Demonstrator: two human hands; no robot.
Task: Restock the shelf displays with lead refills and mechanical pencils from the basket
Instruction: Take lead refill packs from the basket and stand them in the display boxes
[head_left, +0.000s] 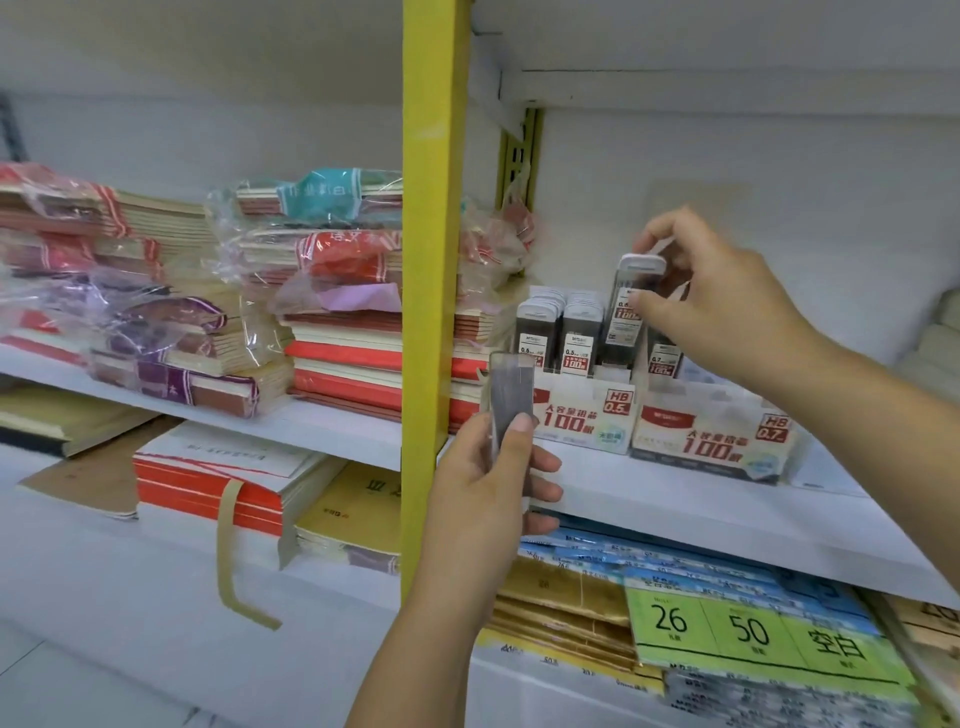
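- The right hand (727, 306), reaching in from the right edge of the frame, pinches a lead refill case (631, 306) near its top, with the thumb on the front and the other fingers curled over the cap and back.
- That case stands nearly upright, right of centre. It sits higher than the packs beside it, and its lower end is down at the right part of the HB 0.5 display box (587, 415).
- Refill packs (558, 332) stand upright in rows in the left part of that box.
- The HB 0.7 display box (711, 441) sits just beside it on the right, with one pack showing at its left end, partly behind the right hand.
- The left hand (488, 488), at lower centre, grips a clear case (511, 405) of grey leads, with the thumb pressed on its front. The case is held upright in front of the left corner of the HB 0.5 box. Whether it is one case or several together cannot be told.
- Both boxes rest on a white shelf (675, 514), right of a yellow post (434, 260).
- Wrapped notebook stacks (337, 312) fill the shelf in the left half of the frame.
- A green label sheet (753, 634) lies at lower right, under the shelf.
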